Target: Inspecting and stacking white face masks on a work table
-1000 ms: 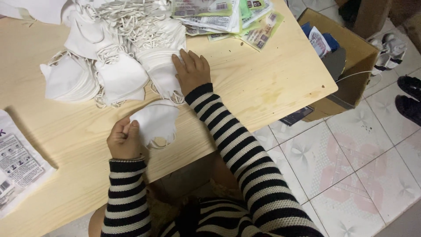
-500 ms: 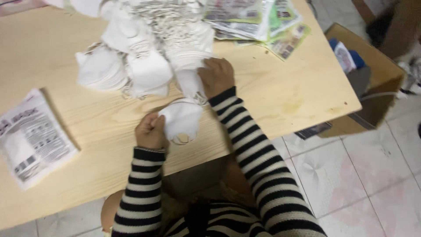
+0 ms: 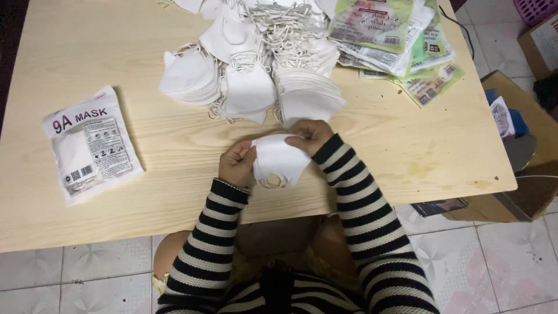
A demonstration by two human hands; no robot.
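Since a second ago the right hand has left the piled white masks and joined the left hand. Beneath them lies the pale wooden surface. Both hands pinch one white mask between them; gripping its edges evenly should keep the fold flat.

Pale wooden desk stands on white tiled floor. On desk, far middle: heap of white face masks, loops tangled, several neat stacks within. Right of heap, touching it: fan of green-and-white printed packets (overlapping, some near right edge). Left side, well apart: single white sealed packet, lying flat, slightly tilted. Faint stains near right front corner.
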